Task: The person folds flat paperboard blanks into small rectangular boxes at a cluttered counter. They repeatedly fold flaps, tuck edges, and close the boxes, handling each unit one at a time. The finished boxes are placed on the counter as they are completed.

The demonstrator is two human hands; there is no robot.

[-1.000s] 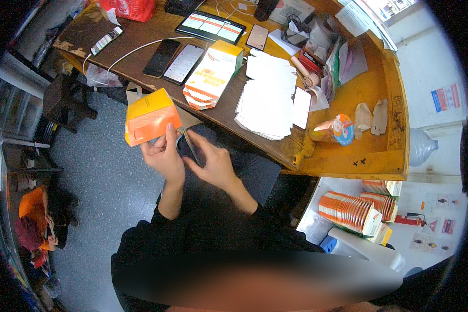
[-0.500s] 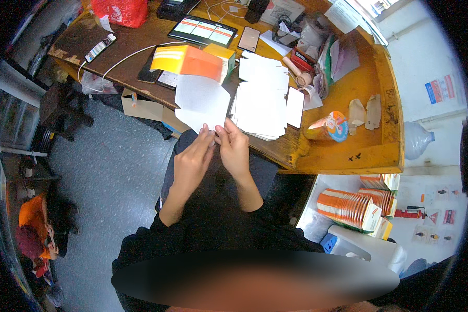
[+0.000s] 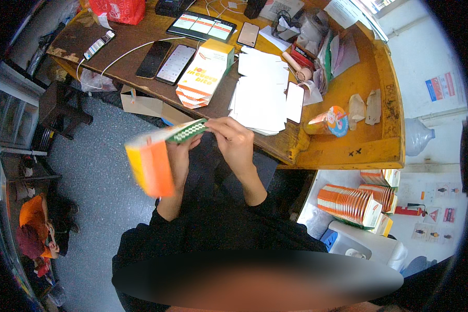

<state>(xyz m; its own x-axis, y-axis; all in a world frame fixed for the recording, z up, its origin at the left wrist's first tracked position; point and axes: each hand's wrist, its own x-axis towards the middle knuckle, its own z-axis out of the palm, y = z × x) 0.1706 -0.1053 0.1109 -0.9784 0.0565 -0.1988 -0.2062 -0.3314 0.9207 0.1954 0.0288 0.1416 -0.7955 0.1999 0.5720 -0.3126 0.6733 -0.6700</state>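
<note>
In front of my body, over the floor beside the desk, is a partly folded card food carton (image 3: 150, 164) in yellow, orange and green. My right hand (image 3: 235, 143) pinches its green checkered end between thumb and fingers. Behind the carton, my left hand (image 3: 181, 158) grips it from below; part of this hand is hidden by the card. The orange and yellow panel hangs to the left and is blurred. On the desk just beyond lie a pile of folded cartons (image 3: 207, 70) and a stack of flat white card blanks (image 3: 259, 91).
The wooden desk (image 3: 125, 62) holds several phones, a tablet (image 3: 202, 27), a red bag (image 3: 120, 11) and a tilted paper cup (image 3: 327, 122). Rows of folded cartons (image 3: 346, 205) stand at lower right beside a white container (image 3: 372, 244). Another person (image 3: 39, 223) is at far left.
The carton has swung from over the desk, white side up, to the left and toward me, showing its printed side. Both hands still hold it. The folded cartons and phones behind are uncovered.
</note>
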